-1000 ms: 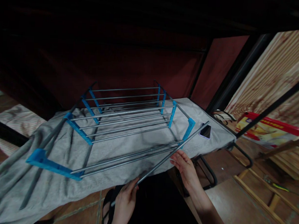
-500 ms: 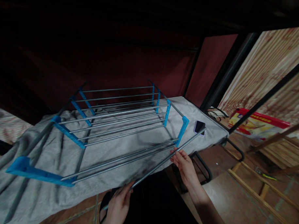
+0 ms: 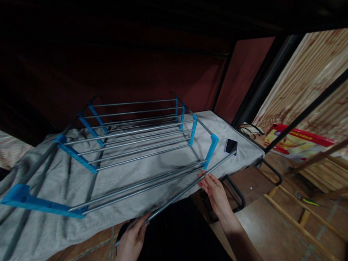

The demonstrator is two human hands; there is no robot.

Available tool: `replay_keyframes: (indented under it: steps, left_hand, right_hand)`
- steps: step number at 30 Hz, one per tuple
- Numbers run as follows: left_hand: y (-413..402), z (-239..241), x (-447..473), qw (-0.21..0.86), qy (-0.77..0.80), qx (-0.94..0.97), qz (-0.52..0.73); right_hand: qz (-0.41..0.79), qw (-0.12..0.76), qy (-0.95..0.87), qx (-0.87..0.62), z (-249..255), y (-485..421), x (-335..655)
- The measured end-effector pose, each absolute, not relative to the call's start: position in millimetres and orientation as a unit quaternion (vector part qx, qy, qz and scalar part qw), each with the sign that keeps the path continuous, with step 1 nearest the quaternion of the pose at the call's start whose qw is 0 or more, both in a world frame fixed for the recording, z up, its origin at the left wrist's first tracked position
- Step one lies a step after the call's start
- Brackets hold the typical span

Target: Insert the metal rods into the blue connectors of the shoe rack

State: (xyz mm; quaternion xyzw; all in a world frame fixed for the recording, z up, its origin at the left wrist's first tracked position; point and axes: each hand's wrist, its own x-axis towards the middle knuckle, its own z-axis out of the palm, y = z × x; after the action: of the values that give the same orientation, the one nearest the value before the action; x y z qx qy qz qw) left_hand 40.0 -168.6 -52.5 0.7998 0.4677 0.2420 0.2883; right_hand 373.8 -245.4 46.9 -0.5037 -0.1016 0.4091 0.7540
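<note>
A thin grey metal rod (image 3: 175, 201) slants across my lap, its far end over the grey cloth near the phone. Near its lower end, my left hand (image 3: 132, 235) is closed around it. Further up, my right hand (image 3: 214, 189) grips the same rod between thumb and fingers, close to the front right corner of the rack. The rack (image 3: 139, 149) has blue plastic brackets, such as the large front left one (image 3: 43, 202), joined by several parallel grey rods. It stands on the grey cloth (image 3: 148, 202).
A dark phone (image 3: 231, 146) lies on the cloth at the right. Beyond it stand a red and yellow box (image 3: 299, 142) and a wooden frame (image 3: 305, 219) on the tiled floor. A black metal leg (image 3: 236, 193) curves beside my right forearm. A dark red panel (image 3: 130, 75) rises behind.
The rod and both hands have shifted slightly to the left in the picture, with both hands still holding the rod. The whole view has moved a little; the rack has not visibly changed.
</note>
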Motion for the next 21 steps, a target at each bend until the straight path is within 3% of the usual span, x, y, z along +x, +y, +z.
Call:
replay_keyframes:
  steps: [21]
  left_hand:
    - [-157.7,-43.1,12.7,0.303,0.525,0.757,0.243]
  right_hand:
    - [0.421,0.752,-0.092,-0.499,34.2,-246.5,379.3]
